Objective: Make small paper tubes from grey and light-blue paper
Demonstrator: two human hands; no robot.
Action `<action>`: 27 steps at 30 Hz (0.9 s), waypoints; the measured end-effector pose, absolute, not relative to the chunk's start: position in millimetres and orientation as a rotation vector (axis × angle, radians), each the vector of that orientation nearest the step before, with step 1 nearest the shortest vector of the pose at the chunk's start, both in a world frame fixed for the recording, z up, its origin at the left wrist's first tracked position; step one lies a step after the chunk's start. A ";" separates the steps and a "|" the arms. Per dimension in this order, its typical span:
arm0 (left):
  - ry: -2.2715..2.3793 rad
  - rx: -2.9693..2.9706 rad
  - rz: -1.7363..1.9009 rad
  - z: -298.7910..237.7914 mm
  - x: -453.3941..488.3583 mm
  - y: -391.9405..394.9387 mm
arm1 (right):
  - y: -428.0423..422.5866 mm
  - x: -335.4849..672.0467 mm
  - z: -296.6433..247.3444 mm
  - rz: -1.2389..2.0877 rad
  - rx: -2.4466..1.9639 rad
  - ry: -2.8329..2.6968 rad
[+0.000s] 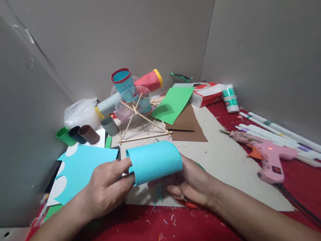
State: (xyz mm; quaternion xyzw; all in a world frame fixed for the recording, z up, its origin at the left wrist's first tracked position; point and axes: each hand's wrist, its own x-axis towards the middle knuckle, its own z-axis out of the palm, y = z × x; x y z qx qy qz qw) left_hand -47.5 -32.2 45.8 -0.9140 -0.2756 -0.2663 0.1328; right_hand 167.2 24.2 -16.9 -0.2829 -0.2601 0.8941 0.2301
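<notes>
A light-blue foam or paper tube (156, 160), curved round like a short cylinder, is held up between my two hands above the grey board. My left hand (111, 186) pinches its left rim, with fingers partly inside the opening. Behind and under its right end, my right hand (188, 182) supports the tube, and some of those fingers are hidden. Beyond the tube stands a frame of thin wooden sticks (144, 137). To the left lies a light-blue sheet (87, 174) with a cut, scalloped edge.
A pink glue gun (271, 154) with a cord and several white markers (284, 134) lie at right. Small tubes (89, 134), a plastic bag (82, 113), decorated cups (124, 83), a green sheet (174, 103) and brown sheets (190, 125) stand at the back. Scraps dot the red cloth (167, 231).
</notes>
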 end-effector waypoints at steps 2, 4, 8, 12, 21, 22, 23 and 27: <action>-0.830 -2.650 -0.790 45.8 -46.0 -32.2 | 25.4 166.1 -19.3 2.370 -0.787 -0.734; -0.913 -2.641 -0.795 45.2 -45.7 -32.2 | 27.5 165.7 -21.2 2.195 -0.827 -0.737; -1.120 -2.682 -0.782 42.1 -48.4 -31.3 | 29.2 170.5 -17.6 1.612 -0.857 -0.803; -1.221 -2.722 -0.710 37.4 -49.6 -29.9 | 14.8 176.8 -6.1 1.145 -0.835 -1.185; -1.193 -2.779 -0.630 31.0 -35.4 -38.8 | -6.5 170.6 -20.3 0.404 -0.425 -2.093; -1.223 -2.777 -0.634 30.1 -35.2 -39.4 | -5.5 170.6 -21.1 0.437 -0.438 -2.087; -1.255 -2.776 -0.640 29.3 -35.2 -39.8 | -4.5 170.8 -21.4 0.475 -0.453 -2.081; -1.331 -2.804 -0.644 28.8 -36.4 -41.2 | -1.2 172.4 -21.1 0.580 -0.500 -2.114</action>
